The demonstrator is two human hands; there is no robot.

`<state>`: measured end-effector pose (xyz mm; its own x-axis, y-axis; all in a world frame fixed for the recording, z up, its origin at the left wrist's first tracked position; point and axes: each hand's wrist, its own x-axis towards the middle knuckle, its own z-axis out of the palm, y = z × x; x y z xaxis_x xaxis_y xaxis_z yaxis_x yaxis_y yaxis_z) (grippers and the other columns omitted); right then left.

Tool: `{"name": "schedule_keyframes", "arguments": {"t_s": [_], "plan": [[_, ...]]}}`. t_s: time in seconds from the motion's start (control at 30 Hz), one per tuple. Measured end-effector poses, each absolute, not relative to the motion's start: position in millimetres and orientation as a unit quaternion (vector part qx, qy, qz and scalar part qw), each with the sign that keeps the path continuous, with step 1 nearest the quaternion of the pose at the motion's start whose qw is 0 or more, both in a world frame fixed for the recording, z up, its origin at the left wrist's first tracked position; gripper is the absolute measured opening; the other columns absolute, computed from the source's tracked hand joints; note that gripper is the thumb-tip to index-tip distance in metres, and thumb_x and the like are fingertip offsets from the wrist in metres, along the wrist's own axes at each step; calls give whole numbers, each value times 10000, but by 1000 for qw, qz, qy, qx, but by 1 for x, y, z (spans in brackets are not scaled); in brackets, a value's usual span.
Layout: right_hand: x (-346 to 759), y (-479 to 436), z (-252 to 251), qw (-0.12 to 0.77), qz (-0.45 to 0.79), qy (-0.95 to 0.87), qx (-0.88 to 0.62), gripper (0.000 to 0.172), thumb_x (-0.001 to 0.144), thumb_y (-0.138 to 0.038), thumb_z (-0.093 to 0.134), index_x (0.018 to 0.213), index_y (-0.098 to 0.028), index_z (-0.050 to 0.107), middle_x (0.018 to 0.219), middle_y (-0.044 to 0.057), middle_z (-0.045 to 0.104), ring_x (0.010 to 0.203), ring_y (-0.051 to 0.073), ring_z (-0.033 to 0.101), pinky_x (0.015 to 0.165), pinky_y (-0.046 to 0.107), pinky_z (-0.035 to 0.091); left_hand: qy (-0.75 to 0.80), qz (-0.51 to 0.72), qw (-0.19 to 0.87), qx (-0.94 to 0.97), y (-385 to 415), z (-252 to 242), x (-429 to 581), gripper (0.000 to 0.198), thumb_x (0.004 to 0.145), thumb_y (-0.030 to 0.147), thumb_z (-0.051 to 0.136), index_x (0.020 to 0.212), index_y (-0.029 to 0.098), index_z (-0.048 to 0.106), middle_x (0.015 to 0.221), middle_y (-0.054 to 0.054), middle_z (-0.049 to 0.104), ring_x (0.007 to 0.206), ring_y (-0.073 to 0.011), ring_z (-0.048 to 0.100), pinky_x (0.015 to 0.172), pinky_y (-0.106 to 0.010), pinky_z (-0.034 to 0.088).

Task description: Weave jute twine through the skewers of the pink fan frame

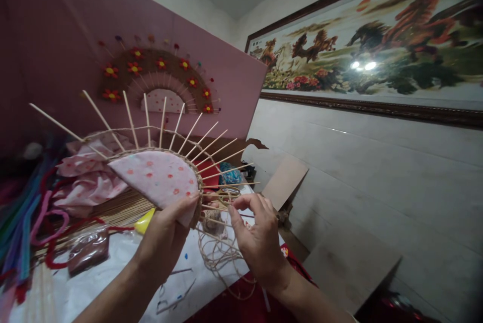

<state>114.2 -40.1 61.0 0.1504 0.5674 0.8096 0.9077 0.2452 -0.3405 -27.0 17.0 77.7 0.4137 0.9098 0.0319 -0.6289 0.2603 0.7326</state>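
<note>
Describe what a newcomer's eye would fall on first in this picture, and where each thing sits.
At centre, the left hand holds a half-round pink fabric fan with wooden sticks radiating from its rim; the right hand touches twine beside it. A horse painting spans the right wall.

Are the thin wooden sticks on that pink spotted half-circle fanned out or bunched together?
Fanned out: the thin wooden sticks radiate apart from the curved edge of the pink spotted fabric half-circle.
</note>
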Motion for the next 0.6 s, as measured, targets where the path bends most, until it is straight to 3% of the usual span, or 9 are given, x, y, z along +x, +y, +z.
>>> {"name": "schedule_keyframes", "arguments": {"t_s": [0.33, 0.6], "plan": [[111, -43, 60, 516, -198, -650, -521, 147, 782, -52, 543, 779, -198, 560, 754, 7, 577, 741, 165, 516, 699, 314, 372, 201, 486, 774, 353, 15, 73, -25, 154, 735, 173, 592, 781, 111, 725, 816, -71, 723, 864, -198, 620, 726, -249, 471], [118, -41, 56, 451, -279, -644, -552, 151, 838, -84, 499, 913, -168, 600, 782, 65, 614, 781, 214, 497, 716, 366, 364, 196, 494, 773, 346, 14, 74, -25, 157, 726, 174, 606, 790, 107, 733, 811, -76, 730, 810, -191, 634, 752, -265, 467]]}}
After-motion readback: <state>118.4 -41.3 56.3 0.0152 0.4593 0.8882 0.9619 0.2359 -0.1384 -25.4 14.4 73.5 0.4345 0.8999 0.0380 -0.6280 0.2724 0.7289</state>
